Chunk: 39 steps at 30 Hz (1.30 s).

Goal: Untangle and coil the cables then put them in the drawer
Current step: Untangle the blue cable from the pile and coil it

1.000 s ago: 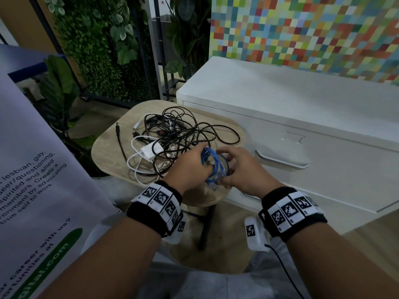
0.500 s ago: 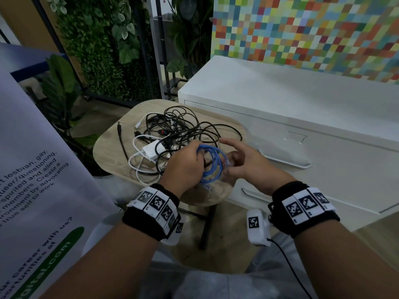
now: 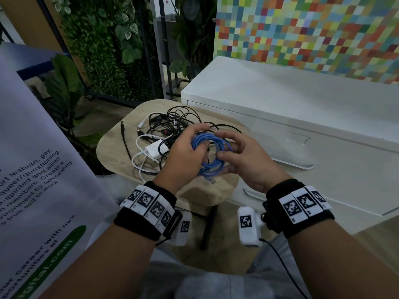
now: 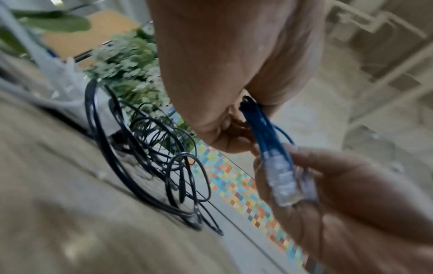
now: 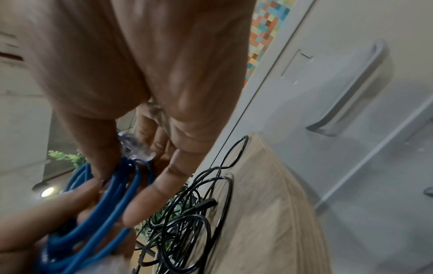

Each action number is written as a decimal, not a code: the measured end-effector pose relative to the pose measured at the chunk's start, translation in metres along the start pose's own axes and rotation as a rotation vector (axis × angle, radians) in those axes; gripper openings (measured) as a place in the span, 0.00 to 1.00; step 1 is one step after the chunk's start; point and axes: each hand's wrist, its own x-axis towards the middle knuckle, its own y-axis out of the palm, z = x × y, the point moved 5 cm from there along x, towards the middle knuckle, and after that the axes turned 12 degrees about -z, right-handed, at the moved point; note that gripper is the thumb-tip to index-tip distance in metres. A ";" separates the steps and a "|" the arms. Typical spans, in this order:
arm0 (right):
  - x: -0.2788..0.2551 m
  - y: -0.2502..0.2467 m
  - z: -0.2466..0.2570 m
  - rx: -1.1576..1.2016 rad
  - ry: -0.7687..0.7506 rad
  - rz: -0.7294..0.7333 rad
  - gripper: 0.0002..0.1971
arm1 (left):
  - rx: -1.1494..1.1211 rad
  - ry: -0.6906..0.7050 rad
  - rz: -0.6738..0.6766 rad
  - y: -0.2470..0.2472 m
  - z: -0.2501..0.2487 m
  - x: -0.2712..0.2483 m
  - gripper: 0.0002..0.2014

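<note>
A blue network cable (image 3: 210, 155) wound into a coil hangs between both hands above the near edge of the small wooden table (image 3: 112, 156). My left hand (image 3: 185, 152) grips the coil's left side with thumb and curled fingers. My right hand (image 3: 235, 156) pinches its right side, thumb on top. The coil's clear plugs (image 4: 281, 181) lie against the right fingers. In the right wrist view the blue cable (image 5: 112, 196) runs under the right thumb. A tangle of black cables (image 3: 181, 124) and a white cable with charger (image 3: 154, 149) lie on the table behind the hands.
A white drawer cabinet (image 3: 302, 117) stands right of the table, its drawers closed, the upper handle (image 3: 293, 162) just right of my right hand. A printed banner (image 3: 32, 169) stands at the left. Plants and a metal rack are behind the table.
The blue coil has been lifted slightly and turned more face-up. The right hand, loosened half a second ago, has closed on the coil's right side again.
</note>
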 end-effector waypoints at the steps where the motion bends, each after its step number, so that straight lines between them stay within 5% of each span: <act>1: 0.001 -0.001 -0.001 0.046 0.005 -0.008 0.23 | -0.102 -0.076 -0.009 -0.001 0.001 0.000 0.15; 4: -0.001 -0.001 -0.003 0.137 0.009 -0.008 0.20 | -0.246 -0.254 0.041 0.001 0.005 -0.002 0.05; 6: -0.002 0.000 -0.005 0.164 0.014 -0.008 0.21 | -0.225 -0.304 0.106 0.004 0.007 -0.004 0.11; 10: -0.005 0.001 -0.007 0.203 0.055 -0.020 0.19 | -0.297 -0.282 0.073 0.006 0.004 -0.002 0.19; 18: -0.005 0.004 -0.004 0.223 0.051 0.025 0.14 | -0.576 -0.337 -0.022 0.006 -0.005 -0.005 0.17; 23: -0.006 0.005 -0.006 0.258 0.066 0.033 0.15 | -0.781 -0.365 0.064 0.012 -0.013 -0.012 0.11; 30: -0.005 -0.007 -0.014 0.238 0.118 -0.013 0.14 | -0.514 -0.355 -0.013 0.011 -0.005 -0.007 0.17; 39: -0.006 -0.021 0.014 -0.244 -0.241 -0.163 0.11 | -0.510 -0.425 -0.057 0.003 0.002 0.004 0.18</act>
